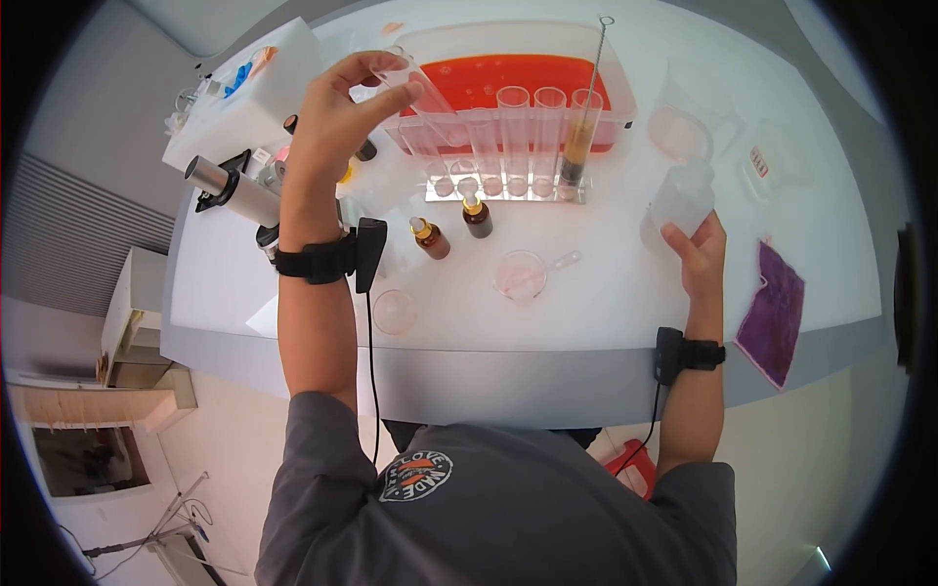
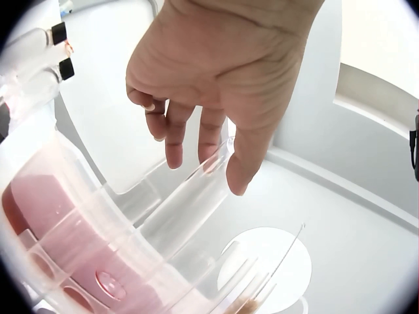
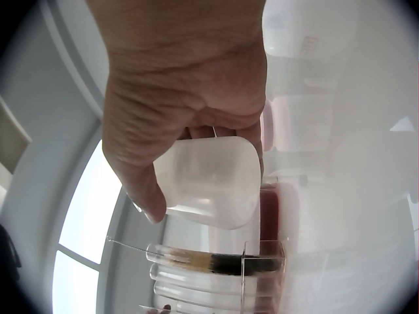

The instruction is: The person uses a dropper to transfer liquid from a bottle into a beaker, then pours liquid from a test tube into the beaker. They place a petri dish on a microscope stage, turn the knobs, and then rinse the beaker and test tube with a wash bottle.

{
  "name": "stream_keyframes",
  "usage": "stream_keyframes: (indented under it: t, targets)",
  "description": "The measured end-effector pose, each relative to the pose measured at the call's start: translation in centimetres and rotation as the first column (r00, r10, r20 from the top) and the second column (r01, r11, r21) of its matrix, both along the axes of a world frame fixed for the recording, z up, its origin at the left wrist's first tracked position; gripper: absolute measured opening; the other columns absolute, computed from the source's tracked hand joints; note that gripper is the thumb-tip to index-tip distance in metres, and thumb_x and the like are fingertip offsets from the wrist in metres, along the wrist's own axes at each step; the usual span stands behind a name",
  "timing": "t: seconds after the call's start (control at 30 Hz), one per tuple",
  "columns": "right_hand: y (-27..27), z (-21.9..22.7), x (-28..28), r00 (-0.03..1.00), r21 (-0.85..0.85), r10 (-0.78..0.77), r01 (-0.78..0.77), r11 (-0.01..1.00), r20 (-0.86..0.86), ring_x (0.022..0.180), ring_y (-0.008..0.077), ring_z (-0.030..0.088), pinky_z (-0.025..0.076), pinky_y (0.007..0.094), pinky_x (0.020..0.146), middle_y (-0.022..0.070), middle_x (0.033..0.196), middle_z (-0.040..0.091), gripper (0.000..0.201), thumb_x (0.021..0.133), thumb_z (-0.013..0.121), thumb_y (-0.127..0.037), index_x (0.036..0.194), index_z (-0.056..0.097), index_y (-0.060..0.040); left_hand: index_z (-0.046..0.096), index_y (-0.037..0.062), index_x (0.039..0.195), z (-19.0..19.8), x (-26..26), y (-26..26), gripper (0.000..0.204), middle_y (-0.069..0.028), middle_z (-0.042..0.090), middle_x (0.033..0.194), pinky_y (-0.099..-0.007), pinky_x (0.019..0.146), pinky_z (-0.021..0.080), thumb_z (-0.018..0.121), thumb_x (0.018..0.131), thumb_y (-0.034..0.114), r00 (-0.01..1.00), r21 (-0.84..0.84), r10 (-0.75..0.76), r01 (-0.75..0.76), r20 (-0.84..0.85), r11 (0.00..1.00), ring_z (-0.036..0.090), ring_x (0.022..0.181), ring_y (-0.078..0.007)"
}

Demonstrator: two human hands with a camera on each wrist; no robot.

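My left hand (image 1: pixel 337 107) pinches a clear test tube (image 1: pixel 430 98) near its mouth, between thumb and fingers. The tube slants down to the right, over the left end of a clear rack (image 1: pixel 508 196). Several upright glass tubes stand in that rack, and the rightmost holds a test tube brush (image 1: pixel 575 161) with its wire handle sticking out. On the right, my right hand (image 1: pixel 699 256) grips a translucent white plastic bottle (image 3: pixel 213 183), thumb on one side and fingers partly hidden behind it.
Behind the rack sits a clear tub (image 1: pixel 622 73) of red liquid. Two brown dropper bottles (image 1: pixel 430 239) and a small dish (image 1: pixel 520 276) with a spoon (image 1: pixel 565 260) lie in front. A beaker (image 1: pixel 679 132) and purple cloth (image 1: pixel 774 313) are right; a microscope (image 1: pixel 239 195) stands left.
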State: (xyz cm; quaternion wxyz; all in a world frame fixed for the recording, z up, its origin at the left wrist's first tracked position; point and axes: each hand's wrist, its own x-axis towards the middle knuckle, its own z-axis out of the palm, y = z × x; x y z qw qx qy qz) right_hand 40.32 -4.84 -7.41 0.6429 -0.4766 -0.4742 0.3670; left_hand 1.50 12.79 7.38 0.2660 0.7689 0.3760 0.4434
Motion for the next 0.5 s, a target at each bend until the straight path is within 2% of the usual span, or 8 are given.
stream_keyframes:
  t: [0.03,0.13,0.23,0.33,0.5]
  targets:
    - [0.0,-0.1,0.1,1.0,0.001,-0.004,0.004,1.0,0.002,0.113,0.0196,0.059,0.045,0.0345,0.1,0.0104,0.122,0.062,0.065,0.08,0.079,-0.011,0.135,0.049,0.0047,0.071,0.001,0.101,0.4,0.0,-0.3,0.037,-0.0069,0.069,0.099,-0.028,0.082,0.048,0.084,0.075,0.024,0.997,0.003,-0.019,0.019,0.077,1.0,0.058,0.099,-0.016]
    - [0.0,-0.2,0.3,1.0,0.032,-0.013,0.013,0.999,-0.001,0.112,0.02,0.059,0.045,0.0348,0.1,0.0107,0.121,0.062,0.064,0.08,0.079,-0.012,0.134,0.049,0.0051,0.07,0.0,0.102,1.6,0.7,-2.3,0.032,-0.0059,0.069,0.1,-0.0295,0.083,0.05,0.082,0.078,0.018,0.943,0.022,-0.138,0.138,0.303,0.99,0.058,0.098,-0.0166]
    - [-0.3,0.4,0.1,1.0,0.083,-0.006,0.004,0.997,0.026,0.112,0.0202,0.06,0.045,0.035,0.099,0.011,0.12,0.062,0.064,0.08,0.079,-0.013,0.134,0.049,0.0052,0.071,0.0027,0.105,1.5,0.7,-3.1,0.03,-0.0044,0.07,0.101,-0.0327,0.086,0.05,0.081,0.079,0.014,0.954,0.057,-0.092,0.079,0.286,0.995,0.059,0.099,-0.0171]
    - [-0.5,2.2,-0.8,0.997,0.125,0.011,-0.021,0.992,0.079,0.112,0.02,0.06,0.045,0.0347,0.099,0.0109,0.12,0.062,0.065,0.079,0.08,-0.013,0.134,0.049,0.005,0.071,0.0065,0.108,1.1,0.3,-4.2,0.035,-0.0042,0.071,0.102,-0.0351,0.088,0.048,0.083,0.076,0.013,0.998,0.268,0.061,-0.061,0.009,0.962,0.059,0.098,-0.0188]
    - [-0.7,6.2,-3.1,0.956,0.173,0.04,-0.093,0.981,0.29,0.111,0.0199,0.061,0.046,0.0341,0.098,0.0103,0.119,0.064,0.068,0.076,0.081,-0.014,0.134,0.05,0.0039,0.072,0.0114,0.11,1.2,1.0,-6.6,0.041,-0.0025,0.072,0.104,-0.0347,0.089,0.044,0.083,0.071,0.012,0.986,0.452,0.053,0.025,-0.157,0.891,0.056,0.095,-0.0238]
